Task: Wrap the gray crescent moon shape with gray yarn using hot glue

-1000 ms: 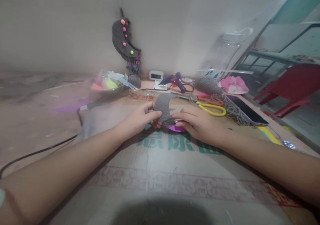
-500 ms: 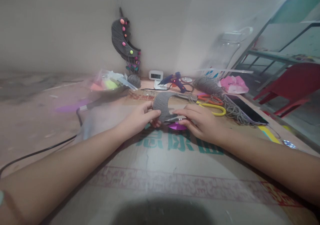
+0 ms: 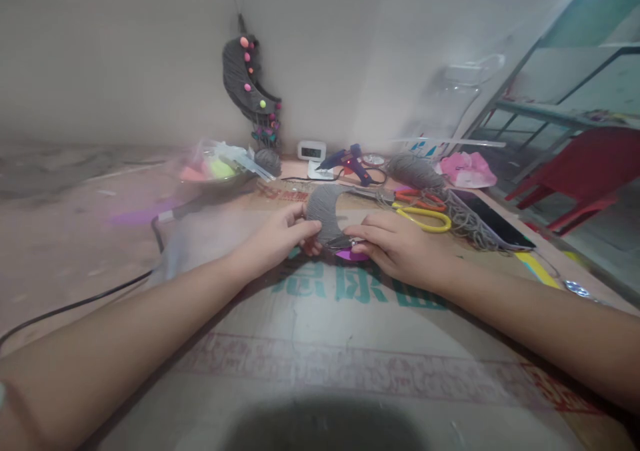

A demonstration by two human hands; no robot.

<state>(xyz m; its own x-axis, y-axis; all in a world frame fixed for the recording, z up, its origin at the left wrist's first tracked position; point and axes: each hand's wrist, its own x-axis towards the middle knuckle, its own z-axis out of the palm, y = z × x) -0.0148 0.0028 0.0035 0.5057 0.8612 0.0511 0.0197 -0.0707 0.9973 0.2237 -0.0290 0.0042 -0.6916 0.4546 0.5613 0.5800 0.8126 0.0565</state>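
Observation:
My left hand [image 3: 303, 231] grips a small crescent [image 3: 323, 212] wrapped in grey yarn, thumb on its front face near the left edge. At the crescent's lower right tip, the fingers of my right hand [image 3: 383, 241] are pinched together. A small shiny bit shows at those fingertips, too small to name. Just under the tip lies a purple piece [image 3: 351, 255], partly covered by my right fingers. Scissors [image 3: 425, 219] with yellow and orange handles lie beyond my right hand, their blades behind the crescent.
Printed cardboard [image 3: 320, 344] covers the work surface. Behind stand a clock [image 3: 312, 151], a blue glue gun [image 3: 353, 164] and a bowl of colourful bits [image 3: 215, 171]. Grey yarn [image 3: 415, 172] and a phone [image 3: 493, 219] lie right. A decorated crescent [image 3: 240, 77] hangs on the wall.
My right fingertips have shifted slightly left, closer in on the crescent's lower tip. The light strip seen there earlier is now mostly hidden. My left hand keeps its grip.

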